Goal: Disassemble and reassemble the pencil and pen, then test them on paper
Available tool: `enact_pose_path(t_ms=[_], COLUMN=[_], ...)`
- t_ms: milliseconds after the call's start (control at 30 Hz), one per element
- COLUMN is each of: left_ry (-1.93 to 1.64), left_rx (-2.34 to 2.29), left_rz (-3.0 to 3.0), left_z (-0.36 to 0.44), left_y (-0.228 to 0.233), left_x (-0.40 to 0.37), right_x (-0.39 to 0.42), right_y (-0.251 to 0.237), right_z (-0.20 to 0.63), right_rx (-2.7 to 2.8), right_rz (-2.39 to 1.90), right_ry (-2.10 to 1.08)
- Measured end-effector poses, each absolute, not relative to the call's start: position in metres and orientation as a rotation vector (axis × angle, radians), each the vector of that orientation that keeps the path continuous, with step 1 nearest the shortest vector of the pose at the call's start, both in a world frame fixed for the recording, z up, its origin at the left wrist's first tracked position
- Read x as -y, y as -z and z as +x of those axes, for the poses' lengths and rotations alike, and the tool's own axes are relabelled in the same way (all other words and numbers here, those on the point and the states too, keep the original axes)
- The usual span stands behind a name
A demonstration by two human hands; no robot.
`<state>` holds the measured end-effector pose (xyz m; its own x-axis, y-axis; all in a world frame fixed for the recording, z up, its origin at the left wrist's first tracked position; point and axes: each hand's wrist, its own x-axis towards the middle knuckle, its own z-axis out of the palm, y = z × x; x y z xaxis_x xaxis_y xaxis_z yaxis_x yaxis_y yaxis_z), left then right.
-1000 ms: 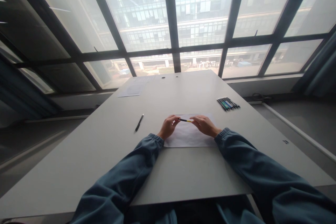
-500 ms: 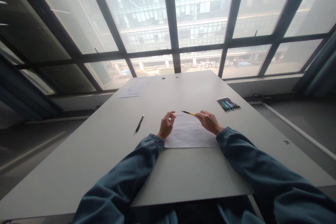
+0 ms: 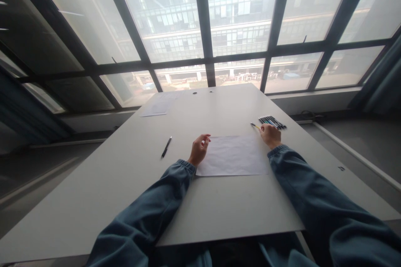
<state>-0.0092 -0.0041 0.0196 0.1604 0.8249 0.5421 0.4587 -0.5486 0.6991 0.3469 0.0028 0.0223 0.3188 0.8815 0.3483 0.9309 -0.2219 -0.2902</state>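
Head view: my right hand [image 3: 270, 135] pinches one yellow pen [image 3: 255, 125], tip pointing up-left, beside a row of pens [image 3: 272, 123] too small to count. My left hand [image 3: 199, 149], loosely curled, holds nothing, beside one paper sheet [image 3: 232, 156].

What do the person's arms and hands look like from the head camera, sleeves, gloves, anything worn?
Both arms wear long, loose sleeves of slate-blue sweatshirt fabric, creased along the forearms, ending in gathered ribbed cuffs at the wrists. The left hand and right hand are bare: no gloves. No ring, watch or marking can be made out at this size.
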Motion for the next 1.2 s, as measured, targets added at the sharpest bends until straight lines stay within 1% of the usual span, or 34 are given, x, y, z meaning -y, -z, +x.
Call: enact_pose_path(t_ms=[133,400,833,1200], left_ry=[-1.316,-1.256,-1.234,-1.217], left_rx=[-1.203,-1.164,-1.147,-1.144], left_rz=[2.06,2.04,2.019,2.017], left_z=[-0.01,-0.009,-0.004,-0.005], left_y=[-0.019,-0.018,-0.008,-0.013], left_x=[0.004,0.006,-0.001,0.004], right_x=[-0.004,-0.002,0.004,0.0], right_y=[-0.021,-0.023,-0.029,-0.021], right_z=[0.346,0.345,0.359,0.363], right_rx=[1.632,1.643,1.666,1.585], right_rz=[-2.245,-2.267,-2.364,-2.342], right_ry=[0.115,0.14,-0.143,-0.057])
